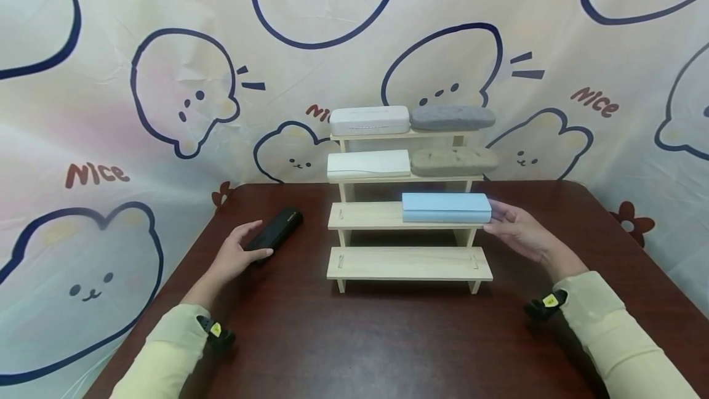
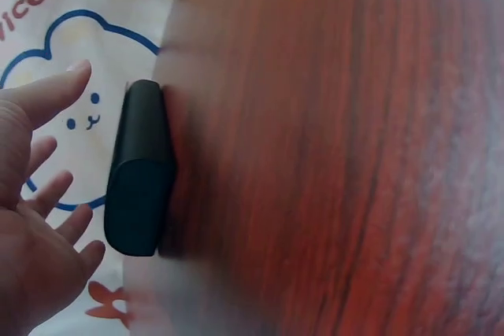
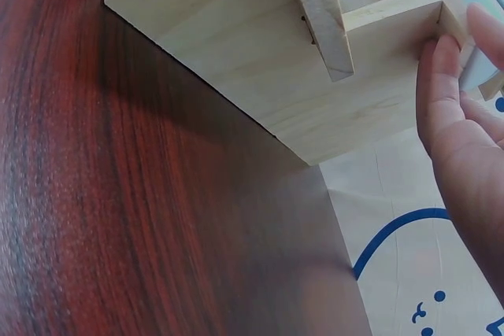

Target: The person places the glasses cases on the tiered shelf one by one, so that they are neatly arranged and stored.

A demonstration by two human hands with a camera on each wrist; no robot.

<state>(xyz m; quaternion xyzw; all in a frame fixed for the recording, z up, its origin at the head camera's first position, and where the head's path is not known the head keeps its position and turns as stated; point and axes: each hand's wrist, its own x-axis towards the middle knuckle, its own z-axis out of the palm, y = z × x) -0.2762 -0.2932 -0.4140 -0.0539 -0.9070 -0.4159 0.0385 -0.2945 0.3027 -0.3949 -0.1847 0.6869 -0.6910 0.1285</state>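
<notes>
On the third tier down of a wooden step stand [image 1: 410, 262] lies a light blue glasses case [image 1: 445, 207], at the right end. My right hand [image 1: 519, 231] touches that case's right end, thumb toward the front. In the right wrist view, the right hand's fingers [image 3: 442, 84] are close to the stand's side panel [image 3: 236, 45], and only a bit of the blue case [image 3: 479, 70] shows. To the left of the stand, a black glasses case [image 1: 281, 226] lies on the table. My left hand [image 1: 235, 254] is beside it with fingers spread, apart from the case in the left wrist view.
Upper tiers carry a white case [image 1: 369, 120] and a grey case [image 1: 453, 117] on top, another white case [image 1: 368, 164] and an olive case [image 1: 454, 162] below. The dark red table [image 1: 365, 337] meets a printed cloth [image 1: 327, 72] at its back and sides.
</notes>
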